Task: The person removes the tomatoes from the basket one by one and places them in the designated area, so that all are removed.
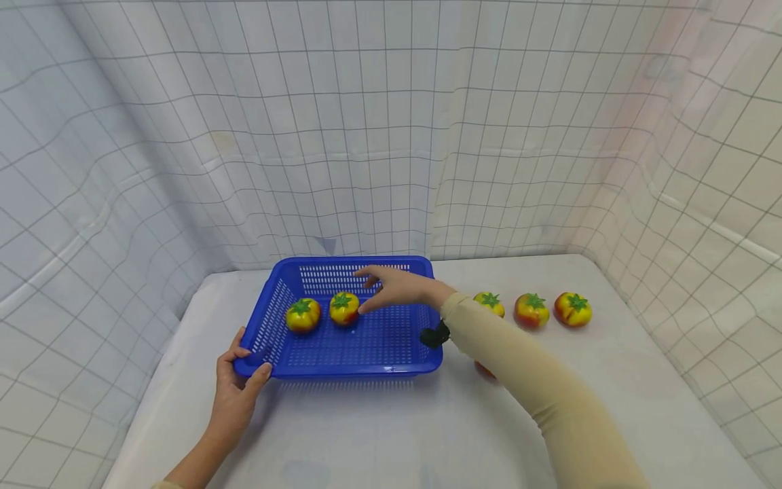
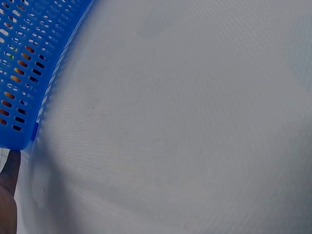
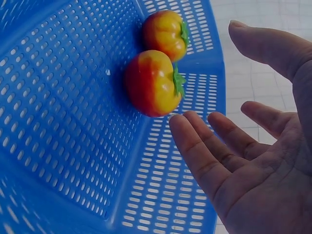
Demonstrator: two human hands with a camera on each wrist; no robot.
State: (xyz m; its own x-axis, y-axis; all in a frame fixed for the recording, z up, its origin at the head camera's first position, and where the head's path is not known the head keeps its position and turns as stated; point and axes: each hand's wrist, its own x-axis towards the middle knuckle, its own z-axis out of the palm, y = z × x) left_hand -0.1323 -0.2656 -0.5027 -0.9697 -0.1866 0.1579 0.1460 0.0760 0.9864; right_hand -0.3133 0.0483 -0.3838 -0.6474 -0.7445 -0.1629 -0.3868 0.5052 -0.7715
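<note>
A blue plastic basket (image 1: 332, 371) with slotted walls stands on the table. Two yellow-and-red tomatoes with green leafy tops lie inside it: a left tomato (image 1: 303, 316) and a right tomato (image 1: 345, 309). My left hand (image 1: 235, 390) grips the basket's front left corner, thumb on the front rim and fingers at the left side. Over the basket's inside hovers my right hand (image 1: 394, 286), fingers spread and holding nothing, just right of the right tomato. In the right wrist view, the palm and parted fingers (image 3: 197, 151) show apart from the tomatoes.
Right of the basket, several more tomatoes sit on the white-covered table (image 1: 379, 435), among them a middle one (image 1: 531, 310) and a far right one (image 1: 573, 310). The right forearm partly hides two others. A white grid-patterned cloth (image 1: 366, 136) surrounds the table at the back and sides.
</note>
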